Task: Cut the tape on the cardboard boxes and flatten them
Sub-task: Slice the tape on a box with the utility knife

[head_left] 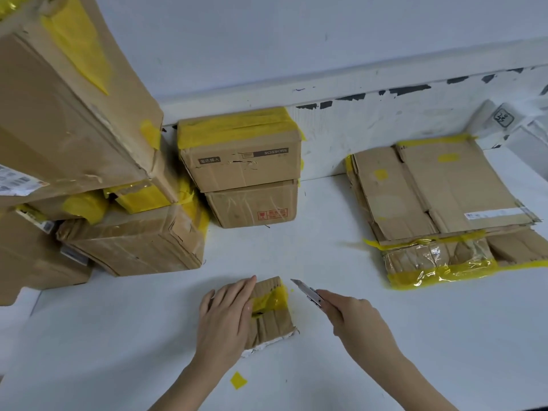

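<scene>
Your right hand (353, 314) is curled round the handle of a utility knife (307, 292), its blade extended and pointing up and to the left, the tip in the air just short of the small cardboard box (274, 321) and not touching it. Your left hand (225, 318) lies flat on that box with the fingers straight, pressing down on its left part; the fingertips reach past the far edge. Right beside those fingers, between your two hands, a strip of yellow tape (271, 299) crosses the box's top. The box sits on the white table (444, 336). Nearer to you than the left hand, a small scrap of yellow tape (238, 380) lies loose on the table. Farther out, beyond the knife to the right, a pile of flattened cardboard (439, 191) rests on the table. Beyond the left hand, two taped boxes (246, 167) are stacked one on the other, and to their left stands a cluster of larger taped boxes (89, 143).
</scene>
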Tool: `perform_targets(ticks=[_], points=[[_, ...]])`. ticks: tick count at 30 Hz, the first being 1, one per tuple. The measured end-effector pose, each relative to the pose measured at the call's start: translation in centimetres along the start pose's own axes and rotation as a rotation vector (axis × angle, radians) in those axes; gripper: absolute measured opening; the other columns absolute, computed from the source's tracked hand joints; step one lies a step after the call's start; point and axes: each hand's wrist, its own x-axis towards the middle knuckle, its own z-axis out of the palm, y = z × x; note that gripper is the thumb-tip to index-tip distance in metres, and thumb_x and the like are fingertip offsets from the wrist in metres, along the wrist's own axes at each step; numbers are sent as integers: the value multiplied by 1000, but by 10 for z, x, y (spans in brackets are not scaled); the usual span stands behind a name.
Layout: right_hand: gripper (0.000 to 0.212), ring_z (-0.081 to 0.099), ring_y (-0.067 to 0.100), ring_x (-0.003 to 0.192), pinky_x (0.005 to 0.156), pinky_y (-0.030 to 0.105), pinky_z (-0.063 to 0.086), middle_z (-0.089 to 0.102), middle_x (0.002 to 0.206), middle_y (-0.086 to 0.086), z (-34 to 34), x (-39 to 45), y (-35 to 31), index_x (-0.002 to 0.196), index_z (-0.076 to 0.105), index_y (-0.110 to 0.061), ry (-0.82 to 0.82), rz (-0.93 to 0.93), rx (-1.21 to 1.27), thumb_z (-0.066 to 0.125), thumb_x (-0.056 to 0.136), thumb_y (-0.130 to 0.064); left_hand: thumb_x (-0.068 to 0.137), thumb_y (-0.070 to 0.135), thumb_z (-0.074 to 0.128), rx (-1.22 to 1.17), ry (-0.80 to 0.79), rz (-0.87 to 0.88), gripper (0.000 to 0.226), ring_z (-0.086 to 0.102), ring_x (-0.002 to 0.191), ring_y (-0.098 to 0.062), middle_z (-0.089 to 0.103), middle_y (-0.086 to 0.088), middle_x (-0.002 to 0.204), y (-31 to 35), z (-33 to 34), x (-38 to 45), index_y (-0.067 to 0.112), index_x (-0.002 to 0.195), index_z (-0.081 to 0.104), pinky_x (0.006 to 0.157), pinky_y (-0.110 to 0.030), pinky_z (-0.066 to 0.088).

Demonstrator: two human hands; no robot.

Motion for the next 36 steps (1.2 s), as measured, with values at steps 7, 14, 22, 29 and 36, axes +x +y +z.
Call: perform_targets(ticks=[7,14,22,29,36], points=[[30,60,25,82,63,26,44,55,77,0,10,6,-8,118,53,-44,-37,41,44,31,101,-35,91,22,30,-18,55,1,46,46,104,-4,65,6,115,0,4,1,14,122,63,85,-26,30],[28,52,26,75,59,28,37,49,76,0,13,3,-9,122,48,-42,3,41,-55,28,102,-38,91,22,30,2,70,-1,46,46,103,-4,66,5,113,-1,6,1,13,122,63,84,-25,30],[28,43,24,72,59,28,33,42,72,-4,21,-9,-8,127,39,-43,-6,21,-177,25,102,-39,91,24,26,11,30,-50,51,44,103,-6,66,4,112,1,6,1,12,126,60,83,-29,28],[28,40,24,71,55,31,31,37,68,-5,23,-24,-2,128,36,-45,-27,27,-190,25,102,-39,90,25,26,0,25,-71,51,50,103,-9,66,3,112,3,5,1,12,125,61,81,-39,43],[28,39,24,71,47,22,25,33,64,-5,24,-33,-3,127,36,-45,-28,15,-169,25,102,-38,90,25,25,31,4,-67,52,62,101,-19,66,3,113,4,5,1,13,126,60,82,-42,44]])
